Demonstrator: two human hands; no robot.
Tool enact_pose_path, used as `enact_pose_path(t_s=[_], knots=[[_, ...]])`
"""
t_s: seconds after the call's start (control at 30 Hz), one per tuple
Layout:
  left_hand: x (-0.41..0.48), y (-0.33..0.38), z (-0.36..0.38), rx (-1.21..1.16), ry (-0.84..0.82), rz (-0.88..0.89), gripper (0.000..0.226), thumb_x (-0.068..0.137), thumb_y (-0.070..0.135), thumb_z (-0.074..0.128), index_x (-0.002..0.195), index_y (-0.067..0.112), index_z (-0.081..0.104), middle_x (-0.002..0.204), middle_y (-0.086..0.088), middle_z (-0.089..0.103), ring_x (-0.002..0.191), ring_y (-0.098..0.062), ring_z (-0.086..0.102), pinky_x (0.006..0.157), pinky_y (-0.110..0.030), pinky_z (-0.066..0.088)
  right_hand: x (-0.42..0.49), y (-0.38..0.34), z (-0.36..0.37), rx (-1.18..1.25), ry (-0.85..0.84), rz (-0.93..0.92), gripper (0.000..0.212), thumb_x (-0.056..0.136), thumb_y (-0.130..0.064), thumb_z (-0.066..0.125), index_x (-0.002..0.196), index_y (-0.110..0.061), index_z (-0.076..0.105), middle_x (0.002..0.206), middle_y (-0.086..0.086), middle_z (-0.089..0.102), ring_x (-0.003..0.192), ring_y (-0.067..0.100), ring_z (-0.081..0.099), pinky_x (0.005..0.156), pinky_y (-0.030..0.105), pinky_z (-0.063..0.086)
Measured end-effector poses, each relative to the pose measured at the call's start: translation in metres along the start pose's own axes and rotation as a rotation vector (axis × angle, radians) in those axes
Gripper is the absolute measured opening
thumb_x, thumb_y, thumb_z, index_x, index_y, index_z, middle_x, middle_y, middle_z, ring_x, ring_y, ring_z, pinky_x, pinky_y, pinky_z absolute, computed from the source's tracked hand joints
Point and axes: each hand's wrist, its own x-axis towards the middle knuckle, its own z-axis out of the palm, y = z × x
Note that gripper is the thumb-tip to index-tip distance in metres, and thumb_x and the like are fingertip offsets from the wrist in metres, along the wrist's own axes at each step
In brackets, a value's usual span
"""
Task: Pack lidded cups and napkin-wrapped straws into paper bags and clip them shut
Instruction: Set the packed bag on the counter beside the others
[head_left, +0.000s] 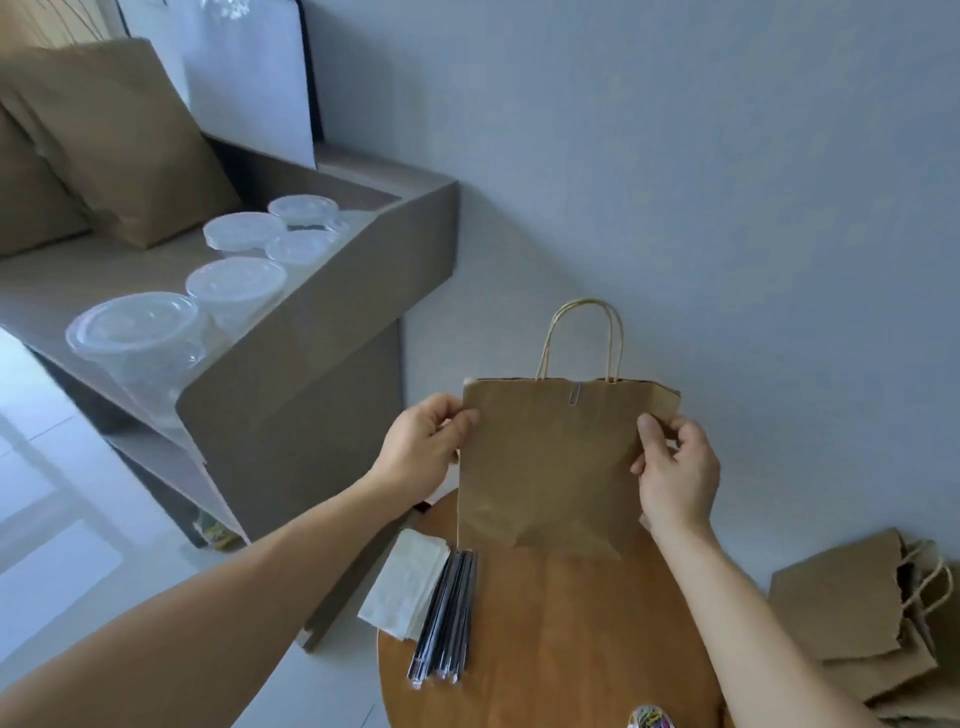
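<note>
Off to the left, on the sofa (78, 280), the lidded cups (236, 283) stood, while above the desk (571, 649) we held the paper bag (550, 467) upright, our left hand (421, 441) and right hand (675, 467) each pinching an upper side edge with curled fingers (649, 428). Clipped at its mouth with a paper clip (575, 399), it looked light and easily creased, so we judged the handles (582, 332) the safest hold.

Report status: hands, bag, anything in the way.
Hands: left hand and right hand pinching paper bag by its upper sides. Bag upright over table, paper clip on its mouth. Beside it straws and napkins, nothing blocking.
</note>
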Motion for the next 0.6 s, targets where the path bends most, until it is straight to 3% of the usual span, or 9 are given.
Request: enact_pose_path(t_s=[0.07,0.13,0.23,0.3,0.47,0.6], knots=[[-0.007,0.025,-0.03,-0.1,0.028,0.045,0.017,0.096,0.029,0.062,0.085,0.018,0.068,0.078,-0.001,0.073,0.069,-0.016,0.065,0.071,-0.035,0.057,-0.004,-0.045,0.012,0.006,0.022,-0.08,0.015,0.098,-0.031,0.059,0.094,-0.016,0.06,0.051,0.001,0.056,0.048,0.0,0.055,0.055,0.009,0.038],[-0.015,0.048,-0.063,-0.185,0.056,0.089,0.019,0.096,0.029,0.062,0.085,0.014,0.067,0.079,-0.003,0.072,0.071,-0.018,0.065,0.073,-0.038,0.057,-0.011,-0.09,0.025,0.026,0.03,-0.132,0.015,0.098,-0.03,0.058,0.098,-0.015,0.06,0.057,0.003,0.059,0.047,-0.002,0.054,0.052,0.006,0.038],[-0.031,0.083,-0.114,-0.344,0.093,0.174,0.018,0.097,0.02,0.061,0.082,0.012,0.066,0.073,0.003,0.07,0.065,-0.009,0.062,0.062,-0.022,0.052,-0.026,-0.157,0.047,0.073,0.036,-0.186,0.015,0.098,-0.03,0.058,0.102,-0.016,0.06,0.077,0.006,0.062,0.044,-0.001,0.053,0.048,0.006,0.038],[-0.045,0.106,-0.147,-0.42,0.131,0.228,0.019,0.097,0.014,0.06,0.079,0.01,0.065,0.064,0.009,0.066,0.056,-0.002,0.058,0.056,-0.014,0.047,-0.036,-0.199,0.061,0.105,0.033,-0.216,0.011,0.096,-0.029,0.06,0.099,-0.019,0.06,0.078,0.005,0.062,0.042,-0.001,0.052,0.045,0.006,0.037],[-0.077,0.151,-0.228,-0.52,0.218,0.327,0.014,0.094,0.014,0.065,0.084,0.007,0.072,0.076,-0.006,0.073,0.069,-0.017,0.068,0.065,-0.027,0.057,-0.065,-0.289,0.09,0.216,-0.016,-0.244,0.009,0.091,-0.029,0.066,0.096,-0.022,0.065,0.073,-0.004,0.063,0.041,-0.002,0.051,0.048,0.012,0.044],[-0.084,0.181,-0.286,-0.516,0.3,0.388,0.014,0.092,0.015,0.068,0.079,0.01,0.072,0.073,-0.006,0.073,0.063,-0.016,0.067,0.058,-0.025,0.053,-0.084,-0.348,0.116,0.282,-0.069,-0.287,0.003,0.09,-0.029,0.067,0.091,-0.026,0.066,0.071,-0.011,0.065,0.042,-0.001,0.051,0.05,0.015,0.047]])
